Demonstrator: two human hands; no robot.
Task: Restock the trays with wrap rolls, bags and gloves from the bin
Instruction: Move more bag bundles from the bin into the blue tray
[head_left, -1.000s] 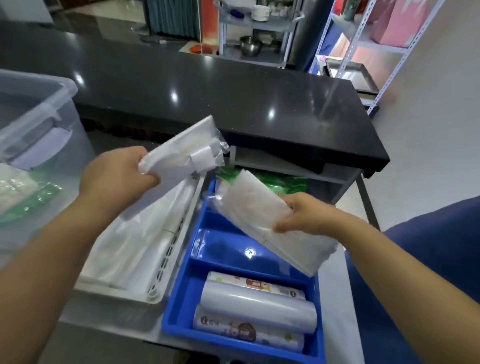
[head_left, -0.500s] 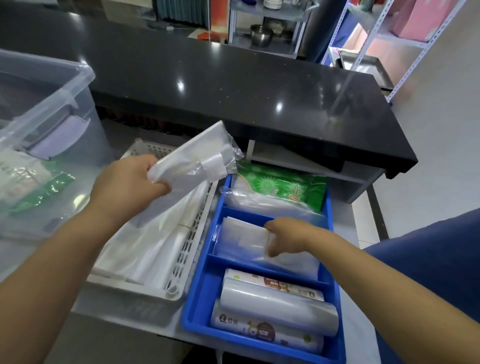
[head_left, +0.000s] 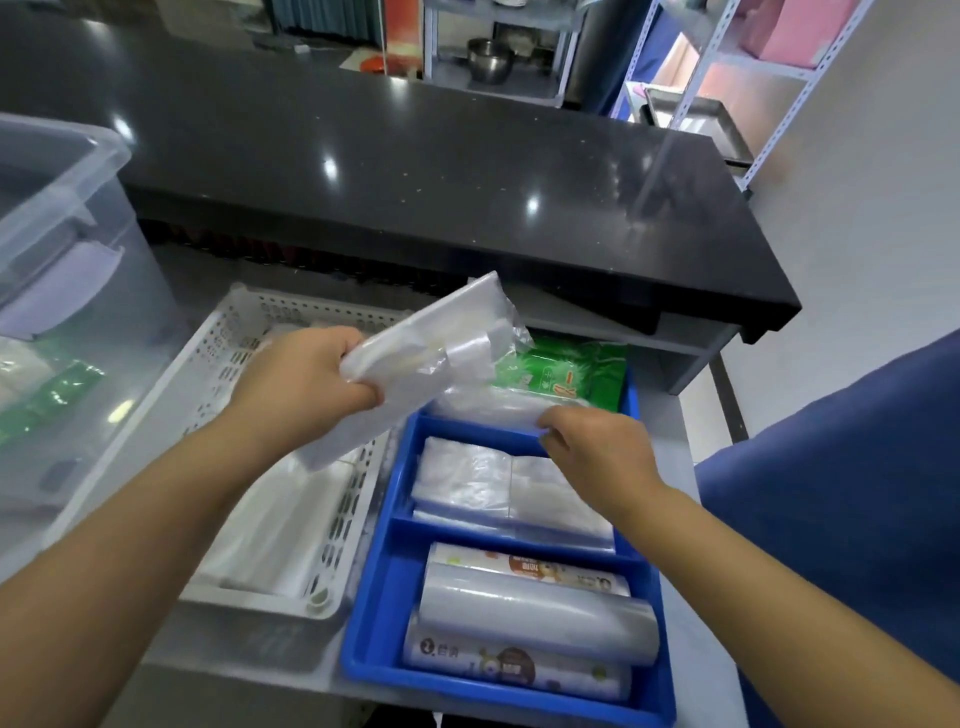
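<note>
1 head-worn wide-angle camera looks forward and steeply down from above a grey work surface (head_left: 244, 660), close over both forearms. The blue divided tray (head_left: 384, 597) fills the near centre, the white perforated basket (head_left: 228, 358) lies just left of it, and a clear plastic bin (head_left: 67, 218) is cut off at the left edge. A black countertop (head_left: 415, 171) spans the far middle, with metal shelving (head_left: 727, 57) beyond at far right. Straight lines bow toward the edges.

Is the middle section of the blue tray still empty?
No, a clear plastic packet lies flat in the middle section of the blue tray.
</note>
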